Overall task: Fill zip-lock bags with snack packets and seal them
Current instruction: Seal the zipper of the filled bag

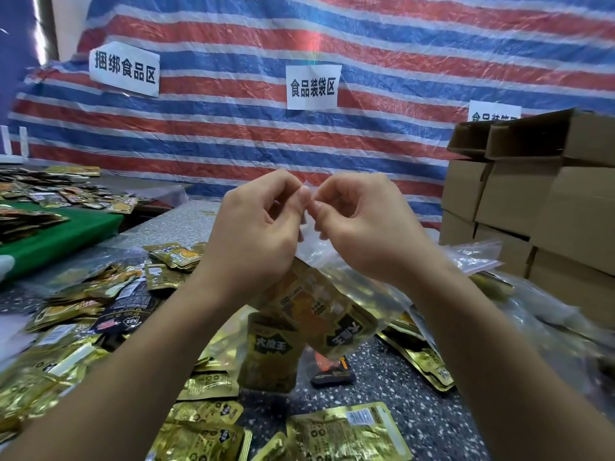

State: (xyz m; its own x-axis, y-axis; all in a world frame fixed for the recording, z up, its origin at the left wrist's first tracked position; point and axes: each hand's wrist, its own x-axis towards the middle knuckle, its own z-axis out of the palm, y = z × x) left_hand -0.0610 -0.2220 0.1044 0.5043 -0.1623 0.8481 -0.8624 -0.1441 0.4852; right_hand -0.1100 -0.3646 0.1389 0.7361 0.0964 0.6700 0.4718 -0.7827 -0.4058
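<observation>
Gold snack packets [349, 434] lie nearest the camera, flat and crinkled on the speckled grey table [392, 394], some showing their printed backs with a barcode. More of them spread in a loose heap to the left, mixed with a few dark packets [128, 311].

Above them, both forearms reach forward and the hands meet at the middle of the view. The left hand [256, 224] and the right hand [362, 224] each pinch the top edge of a clear zip-lock bag [312, 311] between thumb and curled fingers, fingertips almost touching one another. The bag hangs below the hands, held up off the table and slanting down to the right. It is transparent and wrinkled, and through it show gold packets with bold black lettering, two of them sagging into its lower end. Whether the zip strip is closed cannot be told.

Further clear bags [476, 257] lie on the table to the right, beside stacked cardboard boxes [532, 207]. A green mat [63, 234] with more packets lies at far left. A red, white and blue striped tarp [366, 94] hangs behind, bearing white paper signs [312, 88].
</observation>
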